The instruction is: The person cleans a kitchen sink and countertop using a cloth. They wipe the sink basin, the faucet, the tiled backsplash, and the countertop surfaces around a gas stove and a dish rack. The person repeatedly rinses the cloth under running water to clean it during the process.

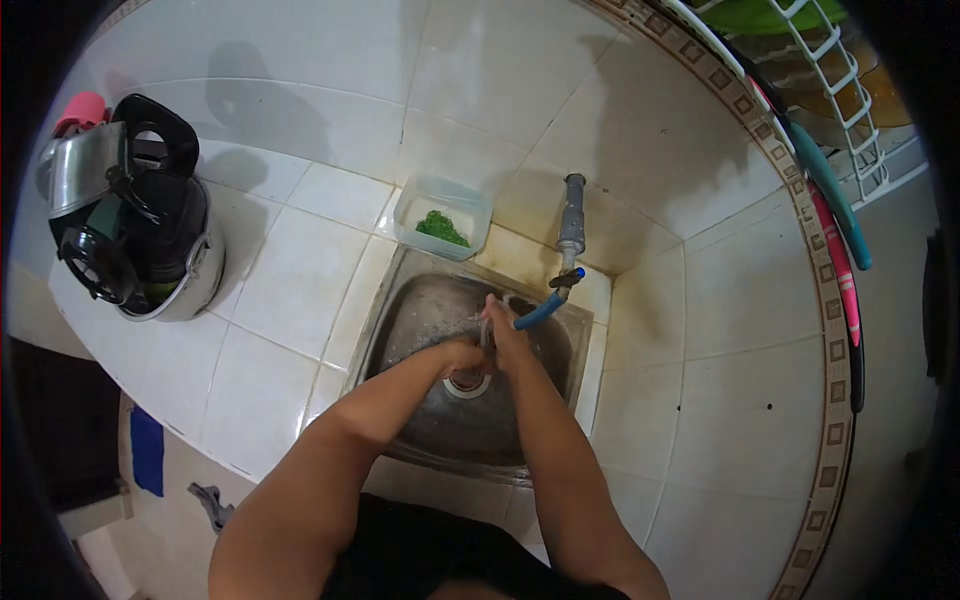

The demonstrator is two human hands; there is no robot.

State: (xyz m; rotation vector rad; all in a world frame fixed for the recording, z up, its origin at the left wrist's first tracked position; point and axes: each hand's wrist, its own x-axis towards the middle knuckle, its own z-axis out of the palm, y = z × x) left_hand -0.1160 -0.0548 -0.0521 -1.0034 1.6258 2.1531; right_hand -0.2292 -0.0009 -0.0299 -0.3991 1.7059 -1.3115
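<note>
Both of my hands are low in a stainless steel sink (457, 442), close together under running water. The stream falls from a short blue hose (541, 310) fitted to a faucet with a blue-tipped handle (568, 278). My left hand (466, 355) is bent inward, just above the drain (468, 385), its fingers partly hidden. My right hand (508, 336) points away from me beside the stream, thumb side up. Whether anything is between the hands cannot be made out. Water splashes on the basin floor to their left.
Behind the sink, a clear plastic container (420, 234) holds a green scouring pad (442, 228). On the tiled counter (274, 277) at left, a metal pot (206, 274) is piled with black cookware and a pink cup (82, 111). A white wire rack (855, 112) stands beyond the right wall.
</note>
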